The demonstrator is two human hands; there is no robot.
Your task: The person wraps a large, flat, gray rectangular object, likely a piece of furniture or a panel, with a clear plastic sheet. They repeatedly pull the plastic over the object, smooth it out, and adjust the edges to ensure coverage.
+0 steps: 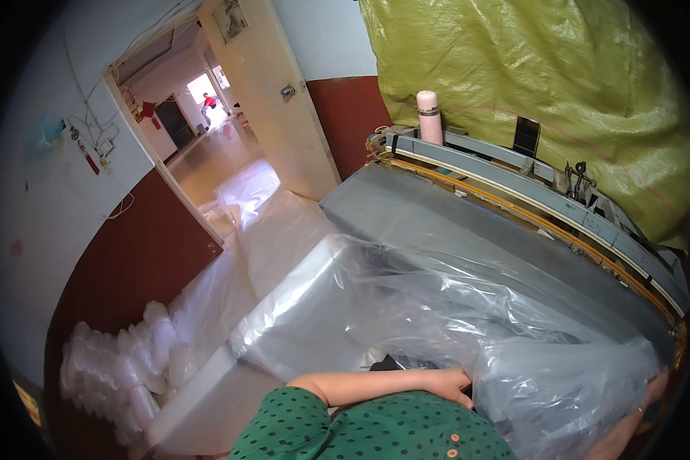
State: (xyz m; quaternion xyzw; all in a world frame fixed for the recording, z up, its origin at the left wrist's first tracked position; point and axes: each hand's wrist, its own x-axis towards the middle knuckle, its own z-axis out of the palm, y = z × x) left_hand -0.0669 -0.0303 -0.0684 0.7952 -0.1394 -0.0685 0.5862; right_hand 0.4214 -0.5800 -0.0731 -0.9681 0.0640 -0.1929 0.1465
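Observation:
A large clear plastic film (560, 383) is bunched up in front of me and spreads leftward over the work surface. My left hand (451, 385), its forearm lying across my body, is closed at the near left edge of the film; a small dark thing shows by its thumb. At the far right, my right hand (655, 389) grips the opposite edge of the film, its fingers partly hidden by the plastic. Beyond the film runs a grey machine table (437, 211). A black thing (399, 363) lies partly covered near my left forearm.
A long grey machine bar (514, 184) with an orange strip spans the table's back, a pink bottle (430, 119) standing behind it. Rolled plastic bundles (119, 364) lie at left. Stacked film (284, 238) reaches toward the open door (272, 92). A distant person (208, 101) appears beyond.

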